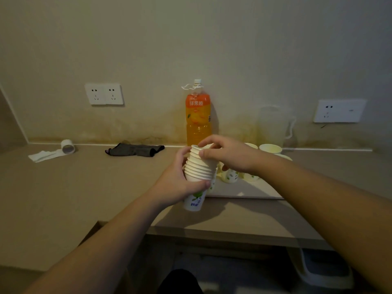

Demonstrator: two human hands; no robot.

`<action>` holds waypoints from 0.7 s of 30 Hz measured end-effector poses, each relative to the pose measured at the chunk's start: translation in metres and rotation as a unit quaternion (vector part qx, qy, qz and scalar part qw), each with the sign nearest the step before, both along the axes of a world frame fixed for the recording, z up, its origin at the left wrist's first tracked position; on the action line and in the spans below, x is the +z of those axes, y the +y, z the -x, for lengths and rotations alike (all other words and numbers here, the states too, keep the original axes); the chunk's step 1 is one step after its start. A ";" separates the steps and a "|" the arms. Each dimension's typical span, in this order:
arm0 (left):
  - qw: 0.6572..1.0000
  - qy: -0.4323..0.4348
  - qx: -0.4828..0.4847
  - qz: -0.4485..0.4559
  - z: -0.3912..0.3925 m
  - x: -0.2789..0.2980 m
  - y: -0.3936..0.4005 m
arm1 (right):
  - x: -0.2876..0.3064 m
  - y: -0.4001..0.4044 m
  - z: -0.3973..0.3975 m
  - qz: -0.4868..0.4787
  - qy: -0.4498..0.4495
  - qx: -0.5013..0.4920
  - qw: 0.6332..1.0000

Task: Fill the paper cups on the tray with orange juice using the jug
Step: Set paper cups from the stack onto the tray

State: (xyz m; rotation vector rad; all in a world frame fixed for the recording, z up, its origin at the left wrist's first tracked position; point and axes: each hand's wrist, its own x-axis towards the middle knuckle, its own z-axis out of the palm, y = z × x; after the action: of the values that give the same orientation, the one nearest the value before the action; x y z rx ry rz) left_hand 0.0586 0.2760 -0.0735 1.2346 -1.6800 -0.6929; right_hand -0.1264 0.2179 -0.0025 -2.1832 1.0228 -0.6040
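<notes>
Held a white nested cup stack (198,166) above the counter in the left hand (180,183), green print on the bottom cup. Right hand (229,155) pinched the top rim. More cups (270,148) on the tray (250,190), by the clear jug (273,126).

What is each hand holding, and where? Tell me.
Left hand grips the cup stack round its lower part; right hand pinches the top cup's rim.

Premises are presenting as a plain domestic or lodging room. A beige built-in counter (63,187) is running along a painted wall (191,39), which is showing staining above the joint. Wall sockets (104,94) are sitting just above it; a tissue roll (67,146) is lying there.
</notes>
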 end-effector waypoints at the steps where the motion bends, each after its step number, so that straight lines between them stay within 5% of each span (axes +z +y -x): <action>1: 1.000 -0.007 -0.002 -0.001 0.001 0.000 -0.001 | 0.001 0.000 0.001 -0.003 -0.009 -0.005 1.000; 8: 0.999 -0.013 0.003 -0.032 0.002 -0.015 0.005 | 0.019 -0.009 0.030 0.005 -0.117 -0.114 0.987; 15: 0.998 0.034 0.027 -0.039 0.002 -0.032 0.013 | -0.026 -0.016 0.053 0.106 0.069 -0.179 0.976; 21: 0.998 0.049 0.042 -0.015 0.004 -0.036 0.012 | -0.059 -0.020 0.055 0.115 0.120 -0.191 0.967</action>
State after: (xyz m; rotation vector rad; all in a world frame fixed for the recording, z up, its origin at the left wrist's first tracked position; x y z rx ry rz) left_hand 0.0542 0.2879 -0.1095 1.2640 -1.5340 -0.7196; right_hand -0.1814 0.1983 -0.0614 -2.3140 1.5961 -0.6684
